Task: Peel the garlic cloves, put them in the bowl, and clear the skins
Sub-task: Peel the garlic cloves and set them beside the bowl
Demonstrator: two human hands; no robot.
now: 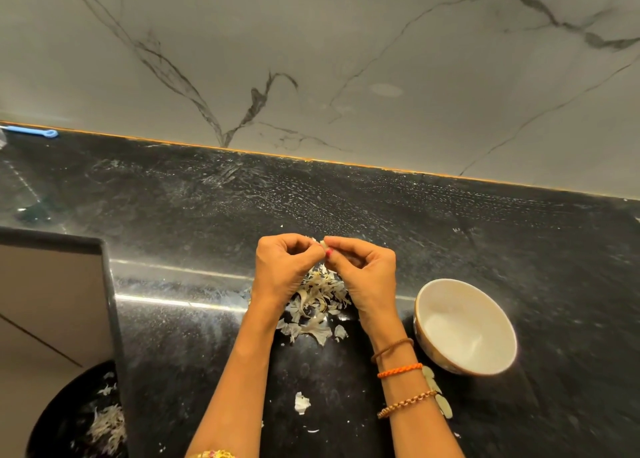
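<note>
My left hand (282, 267) and my right hand (367, 274) meet above the black counter, fingertips pinched together on a small pale garlic clove (323, 244). Most of the clove is hidden by the fingers. Right below the hands lies a heap of dry garlic skins (317, 305). A white bowl (465, 326) stands to the right of my right forearm, tilted slightly; its inside looks bare. Two peeled cloves (437, 392) lie on the counter beside my right wrist, in front of the bowl.
A loose skin scrap (302, 403) lies between my forearms. A black bin (83, 419) with skins in it sits below the counter's left edge at bottom left. A blue utensil (33, 131) rests at the far left against the marble wall.
</note>
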